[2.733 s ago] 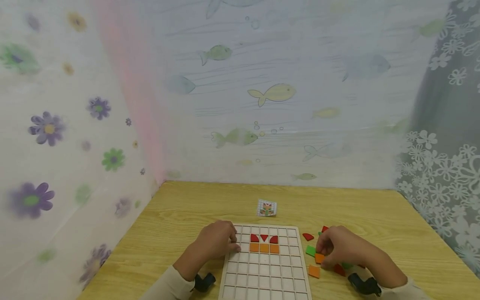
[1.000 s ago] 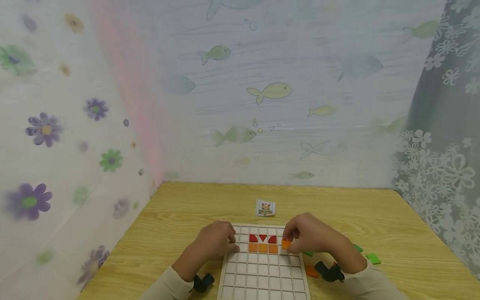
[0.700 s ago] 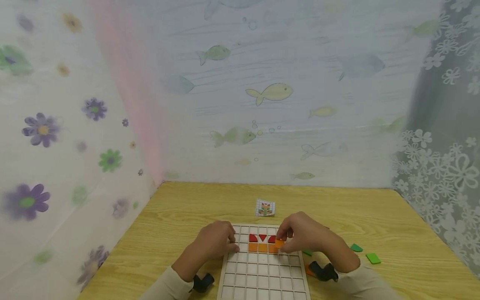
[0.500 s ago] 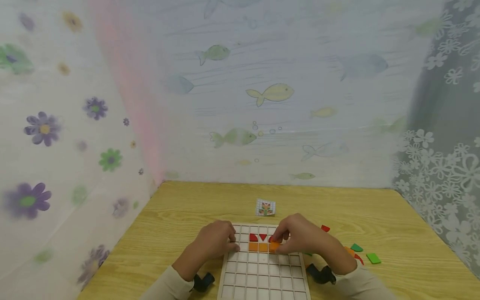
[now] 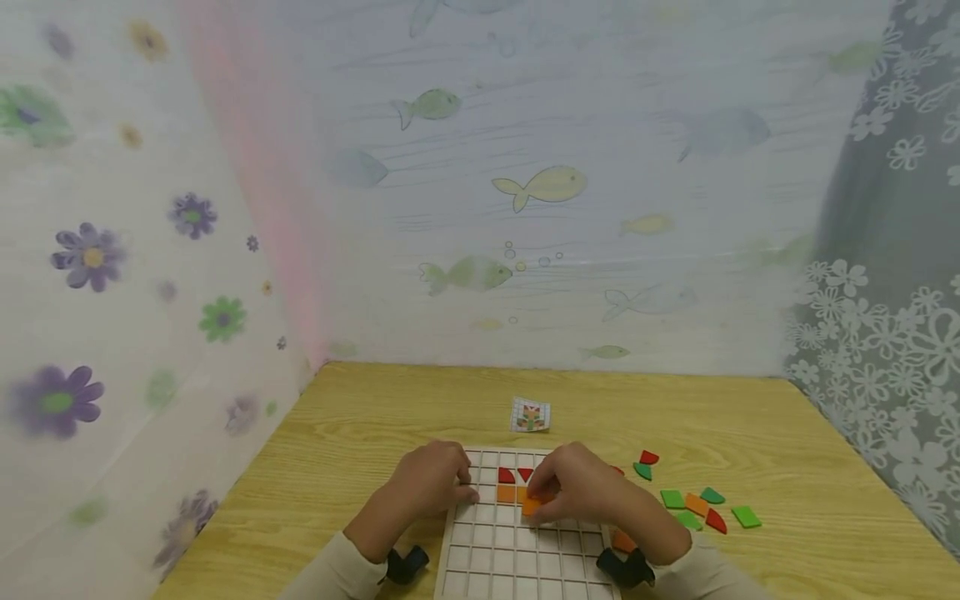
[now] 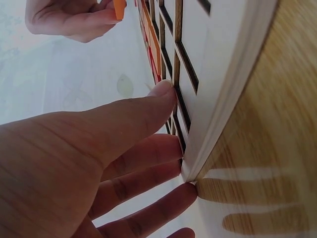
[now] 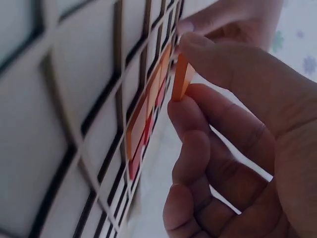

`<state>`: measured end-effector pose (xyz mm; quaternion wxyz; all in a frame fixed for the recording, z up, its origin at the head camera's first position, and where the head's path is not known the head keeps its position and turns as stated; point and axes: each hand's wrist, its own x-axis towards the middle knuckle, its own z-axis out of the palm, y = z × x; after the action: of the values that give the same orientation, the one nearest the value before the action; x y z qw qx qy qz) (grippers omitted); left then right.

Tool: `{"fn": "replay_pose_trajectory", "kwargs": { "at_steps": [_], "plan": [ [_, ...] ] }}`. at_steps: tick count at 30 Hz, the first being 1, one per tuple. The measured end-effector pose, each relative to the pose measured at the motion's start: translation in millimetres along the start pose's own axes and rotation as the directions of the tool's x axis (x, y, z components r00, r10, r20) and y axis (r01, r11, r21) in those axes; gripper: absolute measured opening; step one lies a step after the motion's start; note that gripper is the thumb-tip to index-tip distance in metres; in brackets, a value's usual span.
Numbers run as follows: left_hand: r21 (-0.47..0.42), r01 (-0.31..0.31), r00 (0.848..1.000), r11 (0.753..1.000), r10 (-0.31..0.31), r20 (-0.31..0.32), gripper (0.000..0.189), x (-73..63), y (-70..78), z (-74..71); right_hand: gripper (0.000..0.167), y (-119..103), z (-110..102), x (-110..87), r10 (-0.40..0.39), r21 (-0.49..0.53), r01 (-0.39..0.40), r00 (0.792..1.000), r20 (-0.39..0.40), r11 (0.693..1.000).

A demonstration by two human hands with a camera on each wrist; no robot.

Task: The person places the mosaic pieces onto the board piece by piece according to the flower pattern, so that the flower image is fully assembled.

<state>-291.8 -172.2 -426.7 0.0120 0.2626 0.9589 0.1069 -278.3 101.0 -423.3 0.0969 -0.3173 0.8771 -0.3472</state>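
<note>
Tile (image 5: 532, 506) clamped in right hand (image 5: 573, 483), thumb to finger, over board (image 5: 483, 536); left hand (image 5: 431, 479) on board, fingers apart. Likely placing step; next needs cell alignment.

Board (image 5: 504, 559) cut off below, card (image 5: 531, 415) indistinct

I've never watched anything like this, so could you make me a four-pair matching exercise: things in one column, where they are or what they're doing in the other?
Things
1. Printed card
2. Left hand
3. Right hand
4. Bright green tiles

Places and states
A. Pinching an orange tile over the board
B. Loose on the table, right of the board
C. On the table, beyond the board's far edge
D. Resting on the board's left edge

Pairs: 1-C, 2-D, 3-A, 4-B
</note>
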Motion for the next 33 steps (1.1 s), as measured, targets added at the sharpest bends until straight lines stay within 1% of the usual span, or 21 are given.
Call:
{"fn": "replay_pose_trajectory", "kwargs": {
  "at_steps": [6, 12, 25, 33],
  "plan": [
    [-0.007, -0.001, 1.000, 1.000, 0.001, 0.003, 0.024, 1.2, -2.3, 1.7, 0.015, -2, 7, 2.3, 0.003, -0.041, -0.003, 1.000, -0.010, 0.999],
    [-0.013, -0.010, 1.000, 1.000, 0.010, 0.001, 0.022, 1.9, -5.2, 4.1, 0.016, -2, 13, 3.7, 0.025, -0.039, -0.025, 1.000, 0.008, 0.999],
    [-0.006, -0.018, 1.000, 1.000, 0.018, 0.002, 0.021, 3.2, -4.4, 3.6, 0.014, -7, 16, 4.4, 0.028, -0.104, -0.025, 0.999, 0.026, 0.994],
    [-0.008, -0.020, 1.000, 1.000, 0.020, -0.001, 0.021, 3.9, -4.5, 2.5, 0.014, -8, 16, 4.8, 0.031, -0.115, -0.029, 0.999, 0.020, 0.993]
  ]
}}
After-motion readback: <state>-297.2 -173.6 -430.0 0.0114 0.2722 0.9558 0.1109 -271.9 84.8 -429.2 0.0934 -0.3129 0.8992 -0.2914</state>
